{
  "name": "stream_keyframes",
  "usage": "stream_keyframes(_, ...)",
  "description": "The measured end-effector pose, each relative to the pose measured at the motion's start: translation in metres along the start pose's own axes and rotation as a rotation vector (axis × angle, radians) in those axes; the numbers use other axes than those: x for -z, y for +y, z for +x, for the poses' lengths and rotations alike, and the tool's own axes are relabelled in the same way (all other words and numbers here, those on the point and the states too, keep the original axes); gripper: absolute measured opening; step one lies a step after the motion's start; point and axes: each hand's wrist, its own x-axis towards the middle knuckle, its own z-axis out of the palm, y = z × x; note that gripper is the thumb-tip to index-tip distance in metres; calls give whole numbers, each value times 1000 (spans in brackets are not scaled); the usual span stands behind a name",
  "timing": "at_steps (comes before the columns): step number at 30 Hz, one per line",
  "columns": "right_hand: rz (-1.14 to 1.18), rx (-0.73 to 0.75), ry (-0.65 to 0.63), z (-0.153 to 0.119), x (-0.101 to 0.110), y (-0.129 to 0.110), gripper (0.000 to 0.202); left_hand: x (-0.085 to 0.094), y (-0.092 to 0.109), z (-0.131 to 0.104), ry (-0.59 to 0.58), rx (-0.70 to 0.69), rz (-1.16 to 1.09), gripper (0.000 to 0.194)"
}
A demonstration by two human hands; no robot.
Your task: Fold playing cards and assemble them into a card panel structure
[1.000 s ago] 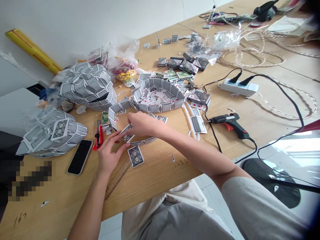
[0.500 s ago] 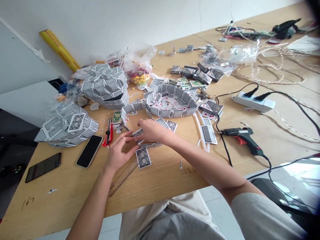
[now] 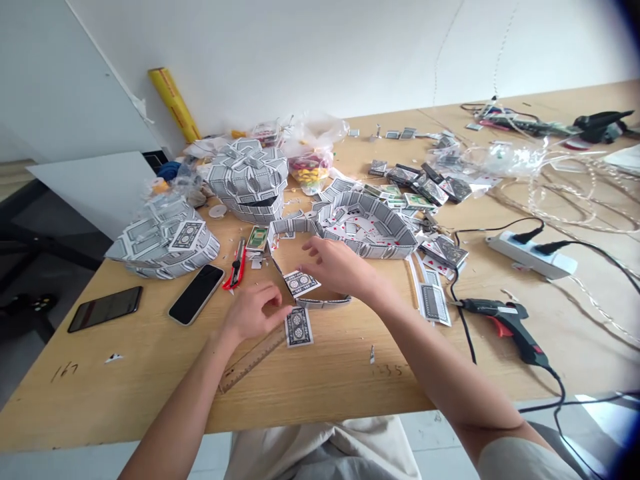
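Note:
My right hand (image 3: 336, 268) hovers over a low, open-topped wall of joined playing cards (image 3: 295, 223), its fingers loosely bent and apart, with nothing visible in them. Beneath its fingertips a patterned playing card (image 3: 302, 284) lies at the wall's left side; whether the thumb touches it, I cannot tell. My left hand (image 3: 256, 311) is beside that side, fingers curled and thumb stretched out, apparently without anything in its grasp. Close to its thumb another playing card (image 3: 299, 327) lies face down on the table. The wall's right part is hidden behind my right hand.
Behind stands a finished card tray (image 3: 370, 250) with loose cards inside. To the left are lidded card boxes (image 3: 247, 170), a red utility knife (image 3: 236, 265) and two phones (image 3: 197, 295). A glue gun (image 3: 505, 323) and power strip (image 3: 533, 253) lie right; a ruler (image 3: 253, 360) is in front.
My hands have moved apart from the wall's left side, where they were close together. My left fingers have curled in. The view has shifted, so the table's things appear further right.

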Motion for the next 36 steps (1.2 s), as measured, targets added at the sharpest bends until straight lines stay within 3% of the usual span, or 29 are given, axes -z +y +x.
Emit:
stream_keyframes(5,87,13,-3,-11,10,-12,32,-1,9,0,-220,79,147,58)
stream_keyframes(10,114,-12,-4,-14,15,-19,29,-3,19,0,-250,112,174,65)
stream_keyframes(18,203,-5,47,-19,24,-28,23,-3,11,-1,-261,138,53,43)
stream_keyframes(22,165,103,-13,-24,23,-31,14,-2,6,-2,-257,115,22,24)
stream_keyframes(25,-6,264,-281,-37,6,-39,4,3,1,-3,-219,113,23,11)
stream_keyframes(27,-189,360,-432,-51,-19,-43,13,6,-4,-3,-189,116,23,17)
stream_keyframes(30,-479,477,-374,-70,-62,-41,16,12,-9,-2,-136,117,10,22)
stream_keyframes(32,-526,571,-323,-77,-82,-35,21,14,-9,-2,-108,106,-20,18)
stream_keyframes(36,-425,591,-291,-79,-84,-25,23,23,1,-1,-118,46,-169,9)
